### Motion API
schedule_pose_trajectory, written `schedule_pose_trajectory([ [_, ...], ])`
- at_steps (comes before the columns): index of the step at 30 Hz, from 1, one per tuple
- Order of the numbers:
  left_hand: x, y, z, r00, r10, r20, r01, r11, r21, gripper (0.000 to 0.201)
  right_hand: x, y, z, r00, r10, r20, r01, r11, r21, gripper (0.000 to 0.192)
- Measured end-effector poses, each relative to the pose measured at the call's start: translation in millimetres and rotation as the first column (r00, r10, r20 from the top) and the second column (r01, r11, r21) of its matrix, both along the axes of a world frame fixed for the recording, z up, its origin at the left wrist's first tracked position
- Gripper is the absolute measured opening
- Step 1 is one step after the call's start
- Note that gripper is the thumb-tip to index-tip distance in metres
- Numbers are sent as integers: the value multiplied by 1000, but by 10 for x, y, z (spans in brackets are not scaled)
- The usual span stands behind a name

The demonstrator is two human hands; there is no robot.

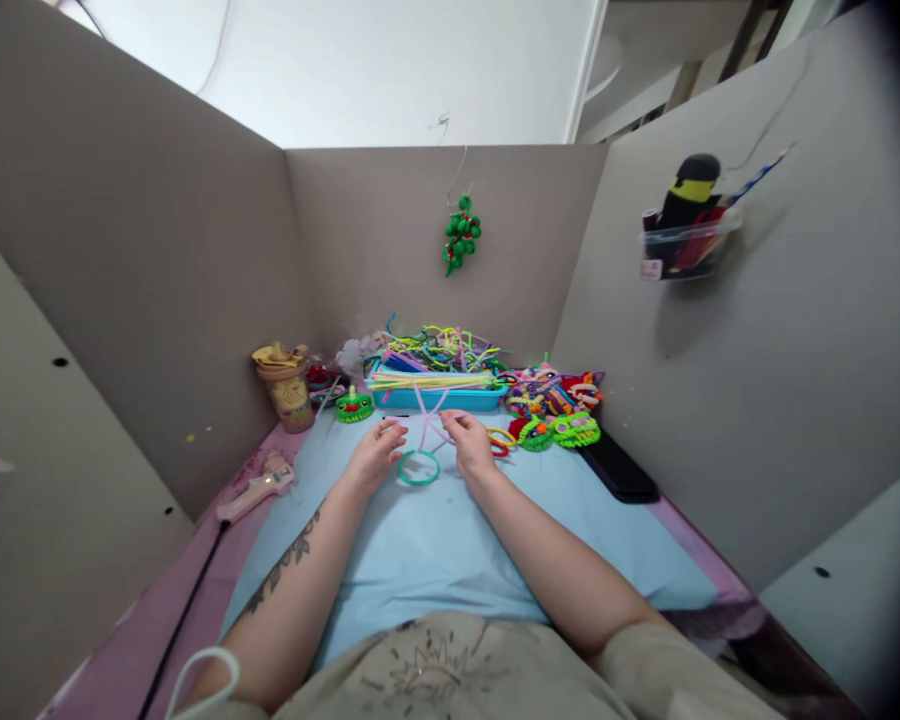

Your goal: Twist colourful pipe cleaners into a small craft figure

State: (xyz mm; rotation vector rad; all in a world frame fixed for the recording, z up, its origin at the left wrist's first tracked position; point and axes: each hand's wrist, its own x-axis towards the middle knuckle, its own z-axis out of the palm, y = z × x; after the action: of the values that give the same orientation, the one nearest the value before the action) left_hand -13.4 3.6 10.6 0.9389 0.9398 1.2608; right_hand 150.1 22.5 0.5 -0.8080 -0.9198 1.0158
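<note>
Leftmost, a pale pink glue gun with a black cord (259, 492) lies at the edge of the light blue table covering (435, 540); its cord is best kept clear of the forearm. The left hand (381, 447) has thumb and fingers loosely parted, with nothing visibly gripped; whether it touches the round teal fuzzy ring (420, 483) just beside it, I cannot tell. That ring lies between the hands, just nearer the body than the crossed lilac fuzzy stems (429, 415). Steadying the crossing with the left fingertips would probably keep the stems from slipping. The right hand (465, 435) is narrowed, seemingly pinching a stem; a light pinch should spare the pile. Just right of it, the yellow and red rings (501, 440) call for care against snagging.
</note>
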Motion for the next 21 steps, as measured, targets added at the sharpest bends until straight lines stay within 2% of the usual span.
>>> schedule_pose_trajectory([
  [4,98,3,-88,998,-50,-47,52,997,50,38,-59,-34,-32,997,6,83,-13,996,84,22],
  [10,93,59,-172,993,94,-77,-92,995,37,32,-139,-108,-53,977,131,166,-147,985,89,21],
  [14,73,63,-163,982,127,-140,-119,991,64,33,-146,-131,-41,967,192,168,-204,977,56,21],
  [18,63,68,-155,962,172,-213,-142,978,149,35,-104,-128,-17,958,224,181,-233,972,31,21],
  [21,40,77,-140,937,226,-267,-162,956,243,37,-40,-129,23,940,192,281,-212,976,42,22],
])
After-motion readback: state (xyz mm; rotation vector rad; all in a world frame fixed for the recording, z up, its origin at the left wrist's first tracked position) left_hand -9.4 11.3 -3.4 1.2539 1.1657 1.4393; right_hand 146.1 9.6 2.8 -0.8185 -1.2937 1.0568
